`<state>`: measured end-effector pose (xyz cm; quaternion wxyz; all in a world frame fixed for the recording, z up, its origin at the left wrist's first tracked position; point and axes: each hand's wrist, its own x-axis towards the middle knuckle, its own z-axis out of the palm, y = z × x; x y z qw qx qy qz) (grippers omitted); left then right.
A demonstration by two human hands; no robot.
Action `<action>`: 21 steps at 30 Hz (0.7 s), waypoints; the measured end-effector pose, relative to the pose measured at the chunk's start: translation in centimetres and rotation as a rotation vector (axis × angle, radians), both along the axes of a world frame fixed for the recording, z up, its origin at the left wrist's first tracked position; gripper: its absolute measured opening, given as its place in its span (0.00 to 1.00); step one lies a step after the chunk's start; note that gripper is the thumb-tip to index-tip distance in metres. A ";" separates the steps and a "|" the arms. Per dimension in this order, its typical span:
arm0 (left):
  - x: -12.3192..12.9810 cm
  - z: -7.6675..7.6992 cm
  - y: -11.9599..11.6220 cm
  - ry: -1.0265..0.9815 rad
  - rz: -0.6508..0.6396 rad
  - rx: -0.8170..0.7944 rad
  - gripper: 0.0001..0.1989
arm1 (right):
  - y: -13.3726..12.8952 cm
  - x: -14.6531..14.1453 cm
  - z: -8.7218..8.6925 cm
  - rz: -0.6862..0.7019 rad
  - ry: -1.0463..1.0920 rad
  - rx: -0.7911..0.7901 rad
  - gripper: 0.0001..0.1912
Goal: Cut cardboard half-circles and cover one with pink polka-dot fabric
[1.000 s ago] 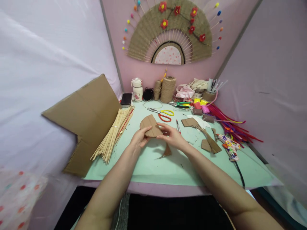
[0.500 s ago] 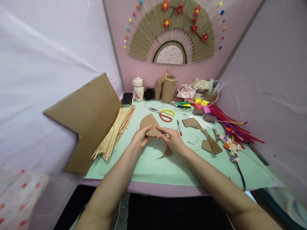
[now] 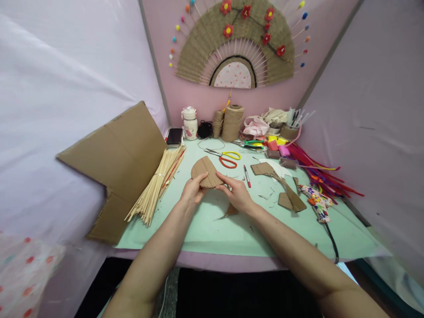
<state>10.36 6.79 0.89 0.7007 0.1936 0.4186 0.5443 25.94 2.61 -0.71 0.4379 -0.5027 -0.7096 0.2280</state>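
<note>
A small piece of cardboard (image 3: pixel 206 168) with a rounded edge is held above the table, gripped from both sides. My left hand (image 3: pixel 194 189) pinches its lower left part, thumb on top and fingers beneath. On the lower right edge, my right hand (image 3: pixel 234 191) closes thumb and fingers on the same piece. Just beyond it lie scissors (image 3: pixel 228 159) with one yellow and one red handle. A red-and-grey marker (image 3: pixel 247 176) rests right of my right hand, and a cardboard scrap (image 3: pixel 231 210) lies below that hand.
Bundled wooden sticks (image 3: pixel 155 187) and a large cardboard sheet (image 3: pixel 115 163) are on the left. Cardboard offcuts (image 3: pixel 287 194) and a flower-patterned glue gun (image 3: pixel 318 203) with a cord lie right. Twine spools (image 3: pixel 232 123), a white bottle (image 3: pixel 190 123) and pliers (image 3: pixel 251 144) stand or lie farther back.
Both hands keep their hold on the cardboard piece, which looks slightly turned, its upper edge a little farther left. The whole view has shifted slightly.
</note>
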 end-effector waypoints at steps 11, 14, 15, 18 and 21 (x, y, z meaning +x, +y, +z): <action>0.6 0.4 -0.5 0.021 0.078 0.024 0.10 | -0.1 -0.4 -0.4 -0.041 0.007 0.000 0.24; 0.5 0.5 -0.6 0.017 0.075 0.032 0.12 | -0.3 -0.4 -0.2 -0.032 0.005 0.007 0.24; 0.5 0.5 -0.5 0.016 0.076 0.036 0.13 | -0.3 -0.3 0.0 -0.011 0.000 0.004 0.25; 0.2 0.6 -0.3 0.010 0.088 0.057 0.15 | 0.6 1.0 1.5 0.095 -0.057 -0.049 0.29; -0.1 0.9 -0.1 -0.001 0.114 0.087 0.17 | 3.9 3.1 3.7 -0.036 -0.322 -0.151 0.23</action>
